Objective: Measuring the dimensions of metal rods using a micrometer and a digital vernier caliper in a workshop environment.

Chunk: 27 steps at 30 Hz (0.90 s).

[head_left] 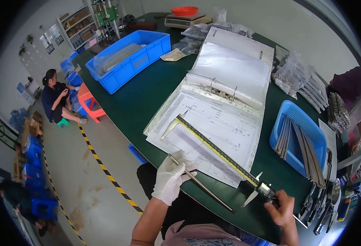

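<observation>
My left hand (169,181), in a white glove, is closed around a slim metal rod (211,192), which slants down to the right over the table's near edge. Bare and curled, my right hand (281,208) grips a long digital caliper (217,148) by its display end. The caliper's beam stretches up and left across a printed technical drawing (213,119), with the display-end jaws near the rod's lower end but apart from it. Under the beam, the drawing lies in an open ring binder (261,123).
A blue basket (286,107) of metal rods stands right, with hand tools (318,209) below it. Bagged parts (293,74) lie behind. Far left on the green table (135,110) is a blue crate (125,74). One person (55,98) sits left; another (348,86) is at the right edge.
</observation>
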Motion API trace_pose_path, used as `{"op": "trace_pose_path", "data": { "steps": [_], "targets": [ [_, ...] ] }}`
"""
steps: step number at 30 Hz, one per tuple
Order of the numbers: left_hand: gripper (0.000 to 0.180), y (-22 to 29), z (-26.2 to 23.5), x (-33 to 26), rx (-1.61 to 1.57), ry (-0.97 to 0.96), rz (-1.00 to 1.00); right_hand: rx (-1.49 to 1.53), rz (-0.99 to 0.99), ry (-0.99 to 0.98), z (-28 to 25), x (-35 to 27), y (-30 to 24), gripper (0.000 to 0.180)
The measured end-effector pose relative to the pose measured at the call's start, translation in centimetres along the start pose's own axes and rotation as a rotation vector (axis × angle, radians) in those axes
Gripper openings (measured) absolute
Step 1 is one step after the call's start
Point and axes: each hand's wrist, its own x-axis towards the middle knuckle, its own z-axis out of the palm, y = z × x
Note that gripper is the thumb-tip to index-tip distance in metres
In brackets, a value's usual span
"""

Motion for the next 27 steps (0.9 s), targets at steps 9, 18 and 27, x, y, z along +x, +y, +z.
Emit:
{"op": "trace_pose_path", "data": {
  "steps": [9,18,27],
  "targets": [
    [0.023,-0.2,-0.8,0.4,-0.096,-0.020,0.008,0.086,0.057,-0.090,-0.7,-1.4,1.2,0.028],
    [0.025,-0.5,-0.6,0.0,-0.188,0.013,0.071,0.142,0.104,-0.080,0.1,-1.6,0.4,0.026],
    [0.027,-0.3,-0.9,0.5,-0.187,0.041,0.075,-0.002,-0.031,-0.108,0.0,-1.2,0.9,0.025]
  ]
}}
